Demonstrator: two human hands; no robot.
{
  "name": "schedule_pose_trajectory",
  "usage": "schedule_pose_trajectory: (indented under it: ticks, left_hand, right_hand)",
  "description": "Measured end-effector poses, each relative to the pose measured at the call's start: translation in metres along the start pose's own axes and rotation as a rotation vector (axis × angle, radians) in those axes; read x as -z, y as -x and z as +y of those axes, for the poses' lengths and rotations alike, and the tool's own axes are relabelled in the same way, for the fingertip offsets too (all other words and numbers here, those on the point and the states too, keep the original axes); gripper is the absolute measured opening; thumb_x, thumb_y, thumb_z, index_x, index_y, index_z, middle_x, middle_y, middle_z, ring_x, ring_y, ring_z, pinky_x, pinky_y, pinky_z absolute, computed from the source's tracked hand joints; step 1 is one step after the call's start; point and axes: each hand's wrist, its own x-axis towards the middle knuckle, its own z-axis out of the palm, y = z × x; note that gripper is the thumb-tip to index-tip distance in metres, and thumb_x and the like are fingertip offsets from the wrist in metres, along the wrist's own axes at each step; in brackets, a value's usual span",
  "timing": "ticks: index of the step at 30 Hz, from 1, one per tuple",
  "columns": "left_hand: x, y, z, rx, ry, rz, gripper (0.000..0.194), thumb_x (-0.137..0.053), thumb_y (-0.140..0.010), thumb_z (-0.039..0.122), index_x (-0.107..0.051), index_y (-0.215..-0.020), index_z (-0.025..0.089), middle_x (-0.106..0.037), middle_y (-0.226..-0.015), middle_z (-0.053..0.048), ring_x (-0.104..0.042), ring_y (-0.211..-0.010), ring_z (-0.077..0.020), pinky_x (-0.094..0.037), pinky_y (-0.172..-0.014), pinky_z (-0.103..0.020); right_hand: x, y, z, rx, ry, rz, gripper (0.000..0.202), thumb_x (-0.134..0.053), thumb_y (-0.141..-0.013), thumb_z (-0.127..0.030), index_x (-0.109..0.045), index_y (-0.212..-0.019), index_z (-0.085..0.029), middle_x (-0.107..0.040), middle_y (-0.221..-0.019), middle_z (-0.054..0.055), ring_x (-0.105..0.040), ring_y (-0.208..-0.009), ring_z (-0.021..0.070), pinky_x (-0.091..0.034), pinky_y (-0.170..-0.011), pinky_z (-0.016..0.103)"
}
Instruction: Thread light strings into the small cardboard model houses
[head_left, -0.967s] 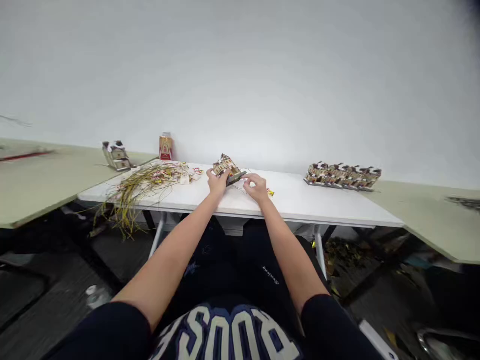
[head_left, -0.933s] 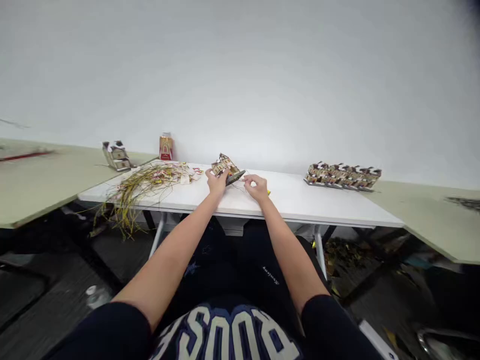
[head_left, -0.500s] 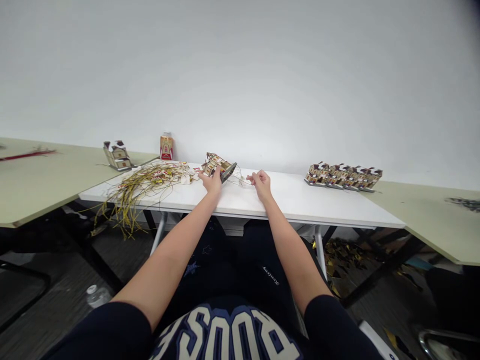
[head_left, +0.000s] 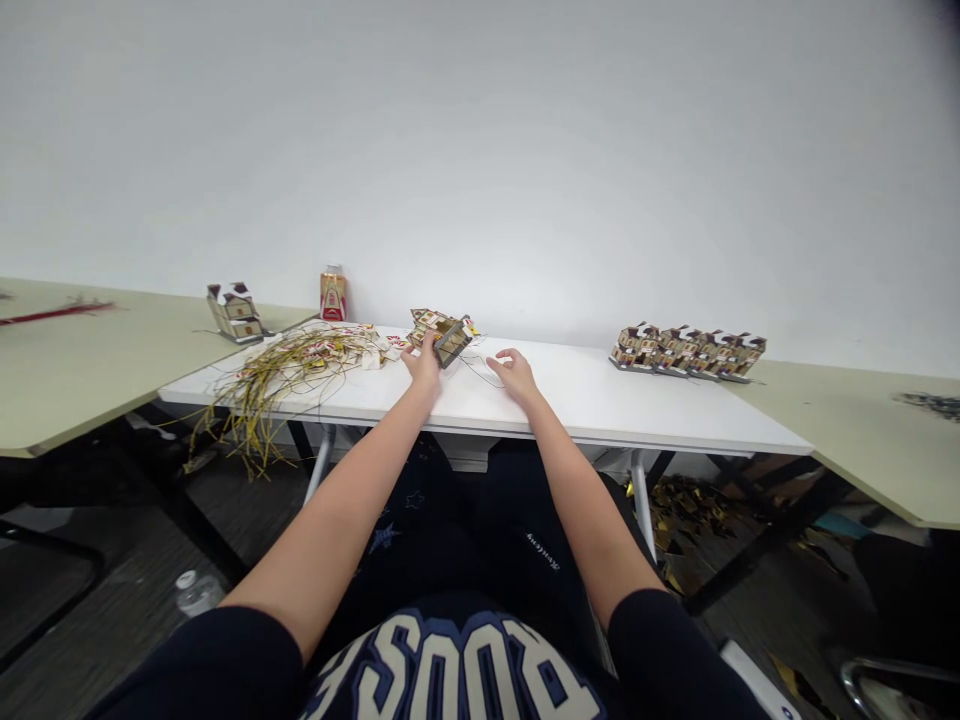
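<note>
My left hand (head_left: 422,368) grips a small model house (head_left: 431,322), tilted so that its dark grey base (head_left: 452,342) faces right. The thumb presses against the base. A thin wire (head_left: 480,372) trails from the house toward my right hand (head_left: 515,374). Those right fingers are bent in a pinch at the wire, just above the white table (head_left: 570,400). The exact contact at the fingertips is too small to see clearly. Beside my left hand lie red-and-white printed tags (head_left: 395,342).
Yellow-brown wires (head_left: 262,390) with tags spread over the table's left end and hang off its edge. A similar house (head_left: 236,312) stands at left, near a red-and-gold carton (head_left: 333,293). Several model houses (head_left: 686,350) form a row at right. A plain wall (head_left: 525,180) rises behind.
The house has turned in my left hand, showing more of its underside, with a red-and-yellow bit visible at its right. My right hand has shifted slightly left and lower, its fingers less tightly curled.
</note>
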Motion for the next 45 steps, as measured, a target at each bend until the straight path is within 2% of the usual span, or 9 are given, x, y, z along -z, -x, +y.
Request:
schedule_pose_trajectory:
  ticks: [3,8,13,17,20,25,34,41,45]
  left_hand:
    - [-0.005,0.002,0.001,0.082,0.06,0.057,0.057,-0.075,-0.078,0.044,-0.04,-0.119,0.026,-0.067,-0.099,-0.003,-0.069,-0.079,-0.0156,-0.052,-0.063,-0.025]
    - [-0.007,0.009,0.002,0.104,0.034,-0.046,0.058,-0.079,-0.074,0.042,-0.042,-0.115,0.025,-0.067,-0.096,-0.003,-0.069,-0.074,-0.0159,-0.053,-0.066,-0.027]
    - [-0.008,0.022,0.004,0.057,-0.067,-0.191,0.058,-0.081,-0.073,0.039,-0.043,-0.114,0.024,-0.068,-0.092,-0.003,-0.066,-0.066,-0.0141,-0.05,-0.062,-0.025]
    - [-0.008,0.026,0.004,0.023,-0.119,-0.261,0.056,-0.079,-0.074,0.036,-0.043,-0.115,0.023,-0.068,-0.087,-0.003,-0.064,-0.061,-0.0135,-0.047,-0.057,-0.023]
    - [-0.008,0.026,0.004,-0.002,-0.139,-0.255,0.059,-0.079,-0.074,0.037,-0.042,-0.117,0.022,-0.067,-0.084,-0.002,-0.063,-0.059,-0.0134,-0.048,-0.057,-0.023]
    - [-0.008,0.025,0.003,-0.008,-0.117,-0.264,0.063,-0.082,-0.071,0.038,-0.042,-0.117,0.022,-0.067,-0.088,-0.003,-0.066,-0.064,-0.0147,-0.052,-0.062,-0.027]
    - [-0.007,0.025,0.001,-0.024,-0.128,-0.259,0.058,-0.08,-0.073,0.035,-0.043,-0.116,0.022,-0.067,-0.089,-0.004,-0.066,-0.068,-0.0156,-0.05,-0.061,-0.025]
    - [-0.007,0.026,0.002,-0.024,-0.12,-0.254,0.061,-0.083,-0.069,0.036,-0.044,-0.114,0.022,-0.066,-0.091,-0.005,-0.067,-0.072,-0.0171,-0.051,-0.065,-0.028]
    - [-0.007,0.027,0.003,-0.026,-0.14,-0.246,0.06,-0.082,-0.071,0.036,-0.044,-0.114,0.022,-0.066,-0.09,-0.004,-0.065,-0.066,-0.0157,-0.05,-0.062,-0.027]
  right_hand:
    - [0.001,0.006,-0.005,0.092,-0.008,-0.02,0.036,-0.067,-0.078,-0.055,-0.057,-0.093,-0.024,-0.028,-0.05,-0.01,-0.026,-0.047,0.011,-0.023,-0.05,0.026]
    - [0.0,0.01,-0.012,0.187,-0.069,-0.076,0.041,-0.062,-0.079,-0.061,-0.06,-0.091,-0.022,-0.024,-0.048,-0.009,-0.021,-0.046,0.0098,-0.016,-0.048,0.027]
    - [-0.003,0.005,-0.009,0.168,-0.112,-0.088,0.054,-0.061,-0.076,-0.069,-0.064,-0.098,-0.019,-0.028,-0.05,-0.008,-0.02,-0.046,0.0093,-0.013,-0.048,0.027]
    - [-0.005,0.002,-0.003,0.174,-0.134,-0.126,0.047,-0.065,-0.074,-0.064,-0.063,-0.09,-0.02,-0.03,-0.05,-0.008,-0.02,-0.046,0.0087,-0.014,-0.049,0.026]
    - [-0.006,0.001,0.0,0.174,-0.119,-0.126,0.042,-0.065,-0.074,-0.062,-0.063,-0.085,-0.021,-0.031,-0.049,-0.008,-0.021,-0.046,0.009,-0.016,-0.049,0.026]
    - [-0.005,0.001,0.002,0.165,-0.053,-0.118,0.046,-0.067,-0.073,-0.06,-0.067,-0.097,-0.021,-0.029,-0.047,-0.009,-0.022,-0.045,0.0096,-0.019,-0.05,0.026]
    - [-0.003,0.007,-0.005,0.208,-0.008,-0.21,0.048,-0.074,-0.068,-0.054,-0.073,-0.1,-0.018,-0.03,-0.05,-0.009,-0.02,-0.05,0.009,-0.019,-0.052,0.026]
    - [-0.002,0.009,-0.007,0.183,0.019,-0.251,0.042,-0.08,-0.058,-0.043,-0.074,-0.091,-0.018,-0.031,-0.05,-0.01,-0.025,-0.051,0.0091,-0.024,-0.054,0.026]
    - [-0.003,0.007,-0.004,0.179,0.004,-0.224,0.034,-0.079,-0.061,-0.044,-0.072,-0.082,-0.018,-0.039,-0.05,-0.008,-0.031,-0.051,0.0095,-0.026,-0.052,0.025]
